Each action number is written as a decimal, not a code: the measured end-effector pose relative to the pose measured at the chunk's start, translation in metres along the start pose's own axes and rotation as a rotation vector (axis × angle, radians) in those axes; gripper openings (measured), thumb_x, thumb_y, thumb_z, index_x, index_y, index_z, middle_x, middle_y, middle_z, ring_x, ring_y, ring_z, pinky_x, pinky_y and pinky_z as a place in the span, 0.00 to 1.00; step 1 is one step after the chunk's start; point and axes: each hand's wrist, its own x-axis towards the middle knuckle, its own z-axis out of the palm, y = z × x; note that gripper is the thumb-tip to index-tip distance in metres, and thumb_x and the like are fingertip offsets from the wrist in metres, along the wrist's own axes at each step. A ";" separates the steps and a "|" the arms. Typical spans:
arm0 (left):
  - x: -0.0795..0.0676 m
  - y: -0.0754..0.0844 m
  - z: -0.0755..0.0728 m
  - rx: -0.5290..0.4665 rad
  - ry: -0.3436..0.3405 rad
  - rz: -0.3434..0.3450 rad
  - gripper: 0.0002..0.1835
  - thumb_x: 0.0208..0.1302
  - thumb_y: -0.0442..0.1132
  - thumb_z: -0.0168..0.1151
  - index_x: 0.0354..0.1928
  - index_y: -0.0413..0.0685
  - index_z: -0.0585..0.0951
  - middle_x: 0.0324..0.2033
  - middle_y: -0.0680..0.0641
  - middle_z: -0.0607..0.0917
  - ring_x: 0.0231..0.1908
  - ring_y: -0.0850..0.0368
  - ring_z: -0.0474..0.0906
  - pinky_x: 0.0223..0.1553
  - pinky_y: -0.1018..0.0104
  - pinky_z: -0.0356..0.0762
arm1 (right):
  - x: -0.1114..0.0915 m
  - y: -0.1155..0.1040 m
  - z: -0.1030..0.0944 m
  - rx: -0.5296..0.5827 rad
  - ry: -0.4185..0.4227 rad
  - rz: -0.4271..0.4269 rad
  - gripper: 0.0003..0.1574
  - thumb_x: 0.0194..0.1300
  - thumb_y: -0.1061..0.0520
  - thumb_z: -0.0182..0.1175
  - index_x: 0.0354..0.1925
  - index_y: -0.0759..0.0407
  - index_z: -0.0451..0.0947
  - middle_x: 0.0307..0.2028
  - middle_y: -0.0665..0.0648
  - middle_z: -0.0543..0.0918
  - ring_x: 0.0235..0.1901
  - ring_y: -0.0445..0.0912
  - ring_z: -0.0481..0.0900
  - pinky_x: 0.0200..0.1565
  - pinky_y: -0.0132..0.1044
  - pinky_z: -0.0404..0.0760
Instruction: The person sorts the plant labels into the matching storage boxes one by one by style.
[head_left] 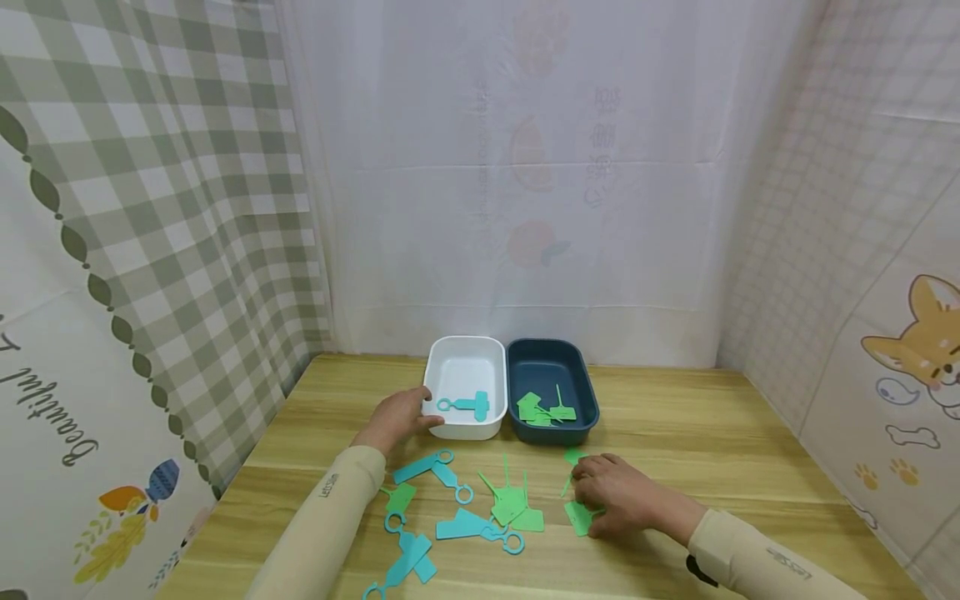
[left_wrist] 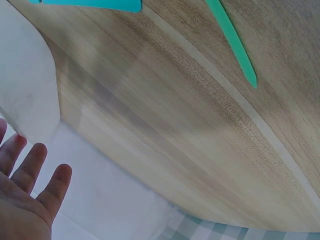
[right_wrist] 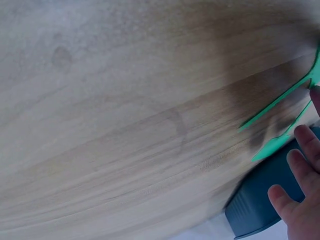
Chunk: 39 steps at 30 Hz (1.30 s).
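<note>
My left hand (head_left: 399, 418) is at the left side of the white bin (head_left: 467, 431), its fingers spread loosely by the rim and nothing in its grasp. Inside that bin lie blue tags (head_left: 480, 406), flat strips with a ring at one end. My right hand (head_left: 617, 493) reaches down over a green tag (head_left: 578, 518) on the table, thumb by its lower edge. Its other fingers (right_wrist: 303, 167) extend fairly straight in the right wrist view. Just beyond them lies another green tag (head_left: 573, 456), near the dark blue bin (head_left: 553, 435). My right palm hides part of the nearer tag.
Green tags (head_left: 534, 410) lie in the dark blue bin, which stands right beside the white one. Several blue tags (head_left: 408, 560) and green tags (head_left: 510, 504) are scattered over the wooden table (head_left: 675, 433). Cloth curtains (head_left: 525, 250) enclose the back and both sides.
</note>
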 end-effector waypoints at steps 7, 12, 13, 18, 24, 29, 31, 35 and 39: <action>0.001 0.001 0.000 0.006 -0.001 -0.004 0.30 0.58 0.53 0.72 0.55 0.40 0.78 0.47 0.43 0.85 0.42 0.51 0.79 0.49 0.52 0.77 | 0.001 -0.003 0.005 -0.013 0.005 -0.013 0.30 0.49 0.37 0.74 0.47 0.48 0.84 0.52 0.53 0.78 0.56 0.52 0.73 0.57 0.60 0.69; 0.001 -0.001 0.001 0.015 0.010 0.006 0.29 0.58 0.53 0.71 0.55 0.41 0.78 0.47 0.43 0.85 0.42 0.51 0.79 0.49 0.52 0.77 | 0.004 -0.004 0.008 -0.022 -0.005 -0.009 0.27 0.52 0.39 0.73 0.47 0.49 0.85 0.52 0.53 0.78 0.56 0.53 0.74 0.57 0.61 0.69; 0.001 -0.001 0.001 0.017 0.012 0.008 0.29 0.58 0.53 0.71 0.54 0.41 0.78 0.47 0.43 0.85 0.42 0.50 0.80 0.49 0.52 0.77 | 0.004 -0.005 0.008 -0.024 -0.001 -0.011 0.26 0.52 0.40 0.73 0.47 0.49 0.85 0.52 0.53 0.78 0.56 0.53 0.74 0.57 0.61 0.69; 0.002 -0.001 0.001 0.019 0.010 0.014 0.29 0.58 0.53 0.72 0.54 0.41 0.78 0.47 0.42 0.85 0.42 0.50 0.80 0.48 0.51 0.78 | 0.006 -0.006 0.009 0.002 0.005 0.002 0.24 0.51 0.42 0.74 0.44 0.50 0.85 0.52 0.54 0.78 0.56 0.53 0.74 0.57 0.61 0.69; 0.002 -0.002 0.001 0.020 0.004 0.003 0.29 0.58 0.52 0.72 0.55 0.41 0.78 0.47 0.42 0.85 0.41 0.51 0.79 0.49 0.51 0.77 | 0.006 -0.007 0.008 0.056 0.007 0.044 0.23 0.50 0.43 0.76 0.41 0.52 0.84 0.53 0.55 0.78 0.56 0.53 0.74 0.58 0.58 0.69; 0.002 -0.002 0.001 0.019 0.005 0.006 0.29 0.58 0.52 0.72 0.54 0.40 0.78 0.46 0.42 0.85 0.41 0.50 0.79 0.48 0.51 0.77 | 0.004 -0.007 0.007 0.054 0.015 0.053 0.23 0.50 0.42 0.75 0.41 0.51 0.83 0.52 0.55 0.78 0.56 0.53 0.74 0.56 0.59 0.69; 0.002 -0.002 0.001 0.019 0.005 0.009 0.29 0.58 0.52 0.72 0.54 0.40 0.78 0.46 0.42 0.85 0.42 0.49 0.80 0.49 0.51 0.77 | 0.002 -0.007 0.005 0.026 0.024 0.046 0.24 0.50 0.41 0.74 0.43 0.50 0.83 0.51 0.55 0.78 0.56 0.53 0.74 0.55 0.60 0.70; 0.003 -0.002 0.001 0.020 0.006 0.010 0.29 0.58 0.53 0.72 0.55 0.41 0.78 0.47 0.42 0.85 0.42 0.49 0.80 0.49 0.51 0.77 | -0.002 -0.004 0.002 -0.027 0.056 0.037 0.25 0.49 0.42 0.74 0.44 0.51 0.85 0.50 0.55 0.79 0.54 0.54 0.75 0.53 0.61 0.71; 0.003 -0.002 0.001 0.023 0.003 0.016 0.29 0.58 0.53 0.72 0.54 0.41 0.78 0.46 0.43 0.85 0.41 0.50 0.80 0.48 0.52 0.78 | -0.004 -0.003 0.002 -0.026 0.039 0.049 0.24 0.51 0.45 0.74 0.45 0.53 0.85 0.50 0.56 0.80 0.54 0.55 0.76 0.54 0.62 0.71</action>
